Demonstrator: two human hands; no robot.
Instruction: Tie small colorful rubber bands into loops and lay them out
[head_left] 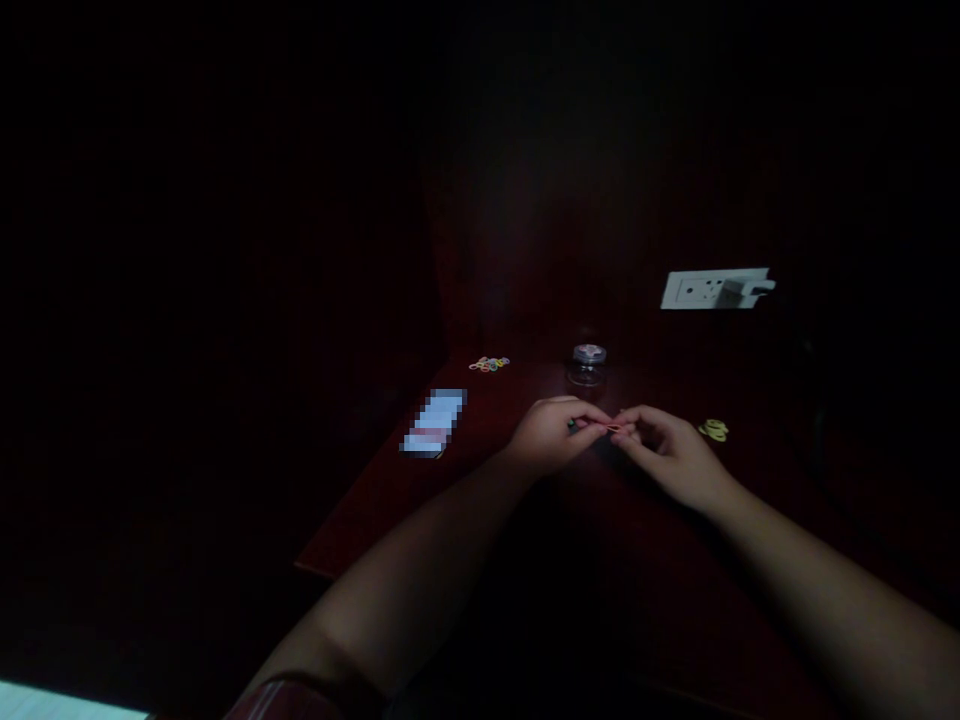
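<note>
Above the dark red tabletop (540, 530), my left hand (551, 432) and my right hand (671, 455) meet fingertip to fingertip. Between them is a thin orange-pink elastic band (614, 428), pinched at its left end by my left hand and at its right end by my right hand. A small green spot (571, 423) shows by my left fingers; what it belongs to is hidden. To the right of my right hand lie several yellow elastic bands (714, 430) in a small heap. Mixed-colour elastic bands (489, 365) are heaped at the back left.
A clear round jar (587, 368) with a lid stands behind my hands. Left of them lies a phone (435, 422) with a lit, blurred screen. A white wall socket (712, 289) with a plug in it is at the back right. The table's left edge runs diagonally; surroundings are very dark.
</note>
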